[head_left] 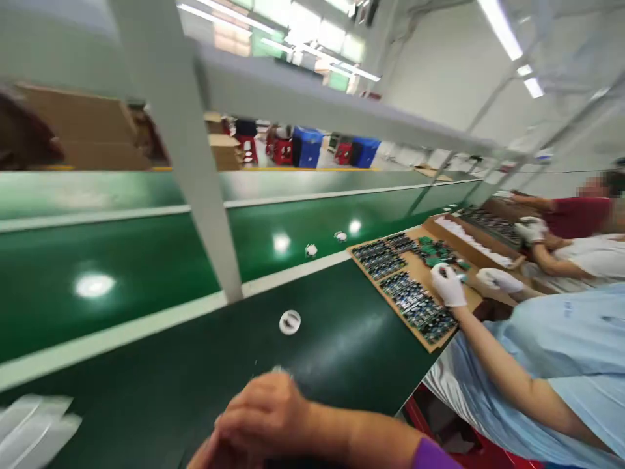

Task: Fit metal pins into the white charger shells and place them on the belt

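Observation:
My right hand (268, 413), bare, with a purple sleeve on its arm, is over the dark green bench top (234, 339) at the bottom middle. Its fingers are curled closed, and what they hold, if anything, is hidden. A sliver of skin (205, 454) below it at the frame edge may be my left hand; its fingers are not visible. Beyond the right hand lies a small round white dish (290, 322) with something dark in it. A small pale item shows just behind my knuckles. Blurred white pieces (36, 430) lie at the lower left.
A cardboard tray (390, 303) of circuit boards (415, 299) sits to the right, where a co-worker's white-gloved hands (448, 284) work. Two small white items (311, 250) rest on the green conveyor belt (273, 228). A grey post (195, 169) rises at the bench's back edge.

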The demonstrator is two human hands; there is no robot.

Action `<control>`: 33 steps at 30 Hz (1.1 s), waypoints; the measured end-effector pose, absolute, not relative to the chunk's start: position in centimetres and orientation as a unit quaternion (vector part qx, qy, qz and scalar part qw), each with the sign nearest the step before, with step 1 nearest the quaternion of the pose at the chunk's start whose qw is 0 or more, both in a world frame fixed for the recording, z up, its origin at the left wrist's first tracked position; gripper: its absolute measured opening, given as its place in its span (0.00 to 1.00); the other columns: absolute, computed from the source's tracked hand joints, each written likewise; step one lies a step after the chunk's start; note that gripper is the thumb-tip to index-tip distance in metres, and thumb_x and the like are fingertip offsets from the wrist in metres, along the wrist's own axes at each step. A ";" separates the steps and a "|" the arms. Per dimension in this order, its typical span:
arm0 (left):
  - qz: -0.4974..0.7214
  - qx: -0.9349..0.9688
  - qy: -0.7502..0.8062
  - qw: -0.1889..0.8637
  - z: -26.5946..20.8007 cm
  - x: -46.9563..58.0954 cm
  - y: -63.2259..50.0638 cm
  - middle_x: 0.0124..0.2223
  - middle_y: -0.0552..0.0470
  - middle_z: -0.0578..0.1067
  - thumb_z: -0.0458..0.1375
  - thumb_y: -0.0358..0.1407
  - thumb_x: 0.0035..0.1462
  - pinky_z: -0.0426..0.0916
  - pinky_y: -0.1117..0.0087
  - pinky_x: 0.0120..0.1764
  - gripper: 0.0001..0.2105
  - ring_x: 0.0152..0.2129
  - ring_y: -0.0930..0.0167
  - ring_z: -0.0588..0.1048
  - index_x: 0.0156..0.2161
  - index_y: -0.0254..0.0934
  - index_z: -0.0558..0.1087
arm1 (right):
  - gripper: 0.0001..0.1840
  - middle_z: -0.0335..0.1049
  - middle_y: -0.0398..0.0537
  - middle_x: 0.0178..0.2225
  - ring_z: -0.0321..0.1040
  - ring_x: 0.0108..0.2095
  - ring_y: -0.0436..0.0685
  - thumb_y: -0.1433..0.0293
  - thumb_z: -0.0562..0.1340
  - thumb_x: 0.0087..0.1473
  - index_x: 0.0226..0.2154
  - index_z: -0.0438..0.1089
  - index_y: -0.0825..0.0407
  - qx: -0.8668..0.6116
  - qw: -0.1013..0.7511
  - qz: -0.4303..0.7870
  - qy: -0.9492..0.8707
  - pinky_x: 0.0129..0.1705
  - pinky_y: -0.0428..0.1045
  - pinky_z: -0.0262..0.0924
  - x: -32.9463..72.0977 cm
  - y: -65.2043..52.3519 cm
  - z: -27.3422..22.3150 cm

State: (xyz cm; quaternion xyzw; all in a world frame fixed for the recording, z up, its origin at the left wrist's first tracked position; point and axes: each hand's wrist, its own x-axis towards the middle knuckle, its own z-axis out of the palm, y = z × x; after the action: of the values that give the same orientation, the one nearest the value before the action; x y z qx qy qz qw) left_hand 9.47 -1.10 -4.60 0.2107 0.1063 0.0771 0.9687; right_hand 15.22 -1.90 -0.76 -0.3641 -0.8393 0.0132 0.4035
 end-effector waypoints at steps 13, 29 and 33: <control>0.277 0.272 0.146 0.910 1.5 -0.4 -2.6 0.28 0.50 0.74 0.55 0.54 0.55 0.67 0.71 0.26 0.23 0.23 0.70 0.74 0.40 0.34 0.73 | 0.09 0.70 0.42 0.29 0.68 0.29 0.49 0.62 0.61 0.57 0.31 0.71 0.50 -0.330 0.602 0.575 -0.445 0.35 0.47 0.67 15.3 -2.7 3.9; 0.373 0.240 0.194 0.875 2.9 -0.4 -2.5 0.21 0.56 0.66 0.62 0.41 0.54 0.63 0.76 0.22 0.13 0.18 0.75 0.67 0.26 0.34 0.67 | 0.07 0.69 0.41 0.26 0.66 0.25 0.47 0.65 0.65 0.53 0.29 0.71 0.52 -0.263 0.539 0.736 -0.314 0.29 0.43 0.64 15.9 -2.0 3.9; 0.358 0.240 0.180 0.884 3.2 -0.6 -2.6 0.18 0.58 0.62 0.63 0.44 0.52 0.62 0.76 0.21 0.16 0.17 0.75 0.67 0.25 0.35 0.66 | 0.08 0.70 0.42 0.28 0.67 0.26 0.47 0.64 0.65 0.55 0.32 0.72 0.52 -0.279 0.497 0.708 -0.417 0.31 0.44 0.65 15.6 -2.9 4.1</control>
State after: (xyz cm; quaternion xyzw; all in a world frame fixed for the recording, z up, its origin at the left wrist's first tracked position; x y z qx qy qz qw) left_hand -0.59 -2.61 3.19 0.2397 0.1804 0.3577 0.8843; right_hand 15.62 -2.87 4.09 -0.2790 -0.4172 0.7078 0.4970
